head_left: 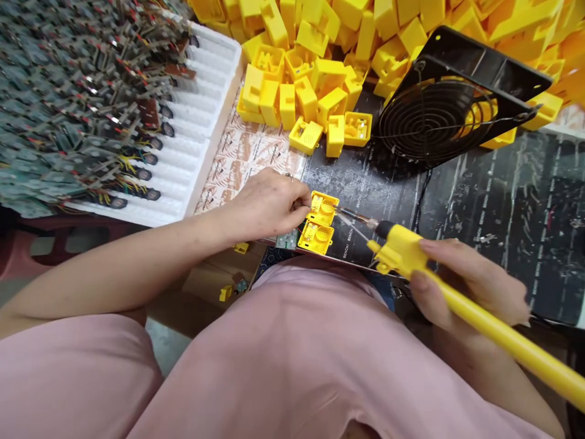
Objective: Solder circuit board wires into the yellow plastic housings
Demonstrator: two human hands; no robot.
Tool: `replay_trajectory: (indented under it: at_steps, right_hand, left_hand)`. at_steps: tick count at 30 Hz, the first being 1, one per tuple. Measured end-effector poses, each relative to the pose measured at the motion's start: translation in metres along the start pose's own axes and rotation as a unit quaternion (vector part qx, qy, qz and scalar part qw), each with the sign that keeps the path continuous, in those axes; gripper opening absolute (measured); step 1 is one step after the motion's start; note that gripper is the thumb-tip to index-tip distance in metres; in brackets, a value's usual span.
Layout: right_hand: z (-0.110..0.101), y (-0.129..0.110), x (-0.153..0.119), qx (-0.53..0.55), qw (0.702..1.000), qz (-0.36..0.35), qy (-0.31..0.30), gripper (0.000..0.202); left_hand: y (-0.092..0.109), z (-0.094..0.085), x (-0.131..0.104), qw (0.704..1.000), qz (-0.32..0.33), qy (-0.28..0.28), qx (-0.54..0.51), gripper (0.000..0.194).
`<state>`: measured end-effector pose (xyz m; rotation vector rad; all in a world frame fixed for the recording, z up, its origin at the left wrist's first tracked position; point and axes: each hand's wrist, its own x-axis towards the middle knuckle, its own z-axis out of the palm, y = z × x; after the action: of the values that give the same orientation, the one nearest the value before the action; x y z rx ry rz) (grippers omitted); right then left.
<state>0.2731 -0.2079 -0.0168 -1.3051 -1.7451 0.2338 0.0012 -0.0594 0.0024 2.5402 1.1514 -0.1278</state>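
Observation:
My right hand (470,286) is wrapped round a yellow soldering iron (406,247) with a solder feed tube beside its metal tip. That tip points left, into the upper of two small open yellow plastic housings (329,202) at the bench's near edge. The lower housing (315,238) lies right against it, its hollow inside facing up. My left hand (274,201) has its fingers pinched together at the upper housing's left side; what they hold is hidden. Partly under the left wrist sits a small green circuit board (287,239).
A white foam tray (208,122) heaped with wired circuit boards (77,103) stands at left. Yellow housings (329,73) are piled along the back. A black fan (429,122) leans at back right, on the black bench mat (498,201). Below the edge is a cardboard box (205,280).

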Motion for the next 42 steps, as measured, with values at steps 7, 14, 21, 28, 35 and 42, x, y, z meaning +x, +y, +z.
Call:
replay_trajectory:
  at_steps: [7,14,21,28,35,42]
  right_hand:
    - [0.011,-0.016,0.018,0.025,0.994,-0.099,-0.041,0.032]
    - [0.019,-0.014,0.032,0.043,0.986,-0.146,-0.067,0.024]
    - [0.009,-0.013,0.035,0.012,0.988,-0.114,-0.101,0.015]
    - [0.012,-0.009,0.029,0.021,0.992,-0.113,-0.057,0.016]
    - [0.013,-0.011,0.030,0.013,0.994,-0.093,-0.059,0.017]
    - [0.009,-0.009,0.017,0.036,0.999,-0.025,0.018,0.025]
  left_hand:
    - [0.007,-0.006,0.003,0.998,0.000,-0.035,0.057,0.031]
    - [0.009,-0.008,0.004,0.995,0.004,-0.051,0.081,0.030]
    - [0.012,-0.013,0.007,0.990,0.000,-0.077,0.119,0.029]
    - [0.012,-0.013,0.006,0.991,0.009,-0.061,0.119,0.025]
    - [0.014,-0.014,0.007,0.992,0.010,-0.056,0.109,0.022]
    - [0.006,-0.012,0.001,0.995,0.017,-0.039,0.090,0.027]
